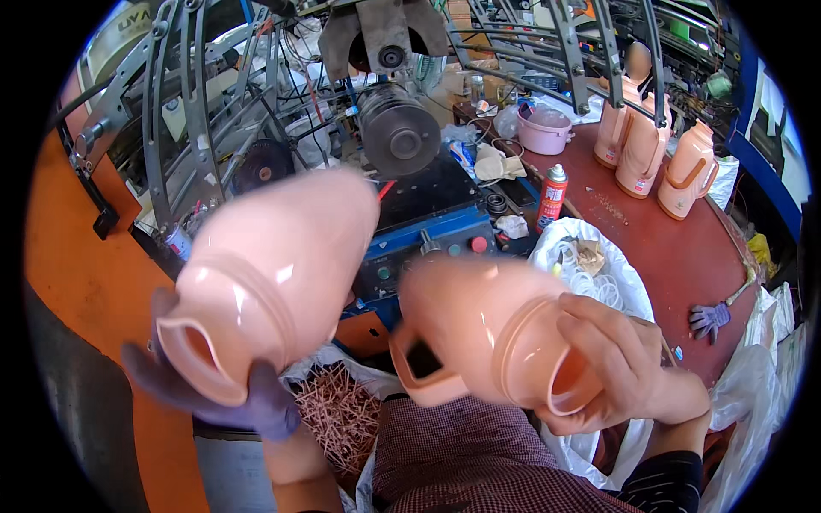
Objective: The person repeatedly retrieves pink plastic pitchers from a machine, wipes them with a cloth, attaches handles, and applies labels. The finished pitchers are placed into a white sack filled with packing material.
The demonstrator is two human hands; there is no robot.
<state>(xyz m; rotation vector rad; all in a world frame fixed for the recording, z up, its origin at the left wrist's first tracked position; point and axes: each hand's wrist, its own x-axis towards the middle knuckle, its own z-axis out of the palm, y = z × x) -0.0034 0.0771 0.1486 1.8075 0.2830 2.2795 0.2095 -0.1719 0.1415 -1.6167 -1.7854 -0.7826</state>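
My left hand (248, 402), in a purple glove, grips a peach plastic jug (274, 269) near its open mouth, the body pointing up and away. My bare right hand (620, 368) holds a second peach plastic jug (483, 329) around its mouth end, lying sideways with its handle facing me. Both jugs hover above my lap, close together but apart. The two jugs are slightly blurred.
Behind stands a blue machine (436, 227) with a metal drum (398, 128) and curved metal rails. On the red table (658, 248) at right stand three more peach jugs (641, 141), a spray can (552, 192), a pink tub (545, 130), a white bag of rings (590, 274), and a purple glove (709, 318). Plastic trimmings (342, 415) lie below.
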